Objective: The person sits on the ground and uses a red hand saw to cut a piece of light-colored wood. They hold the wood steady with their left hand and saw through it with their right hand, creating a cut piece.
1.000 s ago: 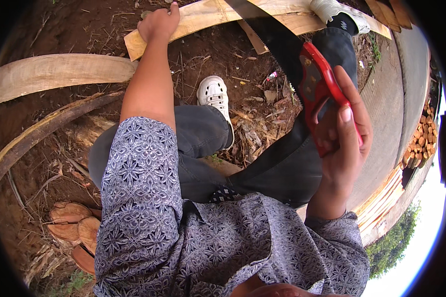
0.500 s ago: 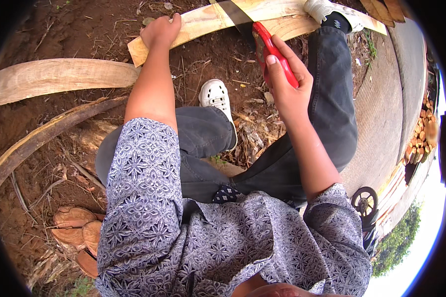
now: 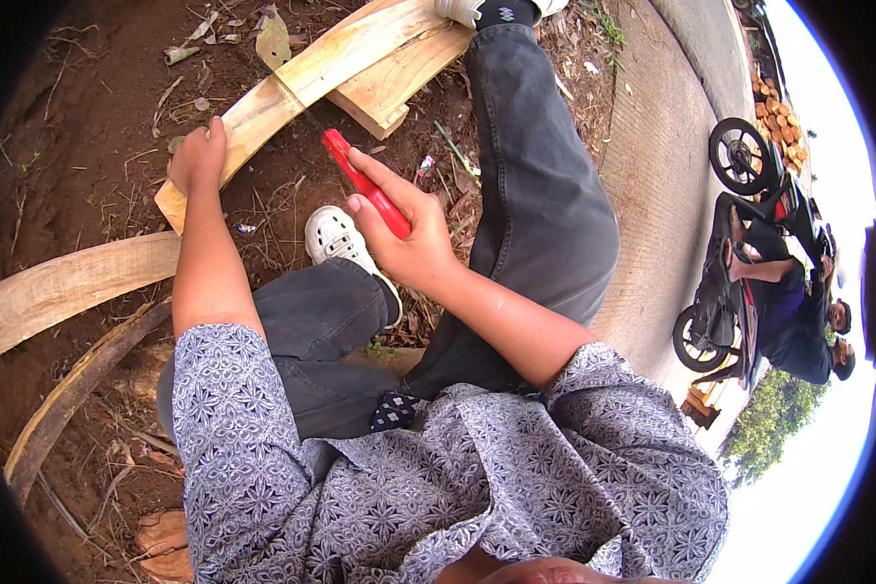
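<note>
A pale, curved wooden plank [image 3: 350, 54] slants across the top of the view, its near end toward me at the left. My left hand [image 3: 199, 158] is closed over the edge of that end. My right hand [image 3: 409, 222] is wrapped around the red handle of a hand saw [image 3: 358, 177]. The saw's thin blade is seen nearly edge-on and meets the plank to the right of my left hand. Beneath the plank lies another thick board [image 3: 399, 83]. My white shoe [image 3: 462, 10] is at the plank's far end, apparently on it.
Another curved plank [image 3: 78, 287] and a bark-edged strip [image 3: 78, 394] lie on the dirt at left. Cut wood pieces [image 3: 164, 545] sit lower left. A paved road [image 3: 657, 146] runs along the right, with two people on a motorbike [image 3: 730, 282] and stacked wood [image 3: 777, 125].
My view has shifted, so the plank and hands appear farther left. The saw blade, broadside before, now shows edge-on. A motorbike with two people has come into view on the road.
</note>
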Demonstrator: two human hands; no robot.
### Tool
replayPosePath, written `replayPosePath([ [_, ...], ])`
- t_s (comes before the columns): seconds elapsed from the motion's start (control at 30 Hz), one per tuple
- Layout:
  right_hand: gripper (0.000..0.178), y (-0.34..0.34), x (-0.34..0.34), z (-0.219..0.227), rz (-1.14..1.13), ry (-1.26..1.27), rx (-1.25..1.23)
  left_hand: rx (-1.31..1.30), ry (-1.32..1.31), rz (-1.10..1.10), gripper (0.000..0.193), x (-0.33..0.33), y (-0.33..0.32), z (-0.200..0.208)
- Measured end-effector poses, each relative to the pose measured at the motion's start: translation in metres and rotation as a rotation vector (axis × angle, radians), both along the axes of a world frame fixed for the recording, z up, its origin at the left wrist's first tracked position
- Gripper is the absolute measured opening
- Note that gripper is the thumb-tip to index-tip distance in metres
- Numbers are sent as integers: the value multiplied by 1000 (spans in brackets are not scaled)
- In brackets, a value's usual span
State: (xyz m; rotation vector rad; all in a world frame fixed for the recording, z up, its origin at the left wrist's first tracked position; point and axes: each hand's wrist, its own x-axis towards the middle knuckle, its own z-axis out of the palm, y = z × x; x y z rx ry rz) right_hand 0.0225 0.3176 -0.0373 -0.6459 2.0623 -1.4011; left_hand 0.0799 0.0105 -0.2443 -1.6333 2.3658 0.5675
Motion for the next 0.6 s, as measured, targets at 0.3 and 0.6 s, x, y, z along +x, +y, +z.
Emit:
replayPosePath([
  [0.3,46,31,-10,82,84,5,111,-6,-2,4,63,7,-2,1],
  [0.6,37,-40,-49,9,-55,26,73,27,61,-26,63,1,-4,2],
])
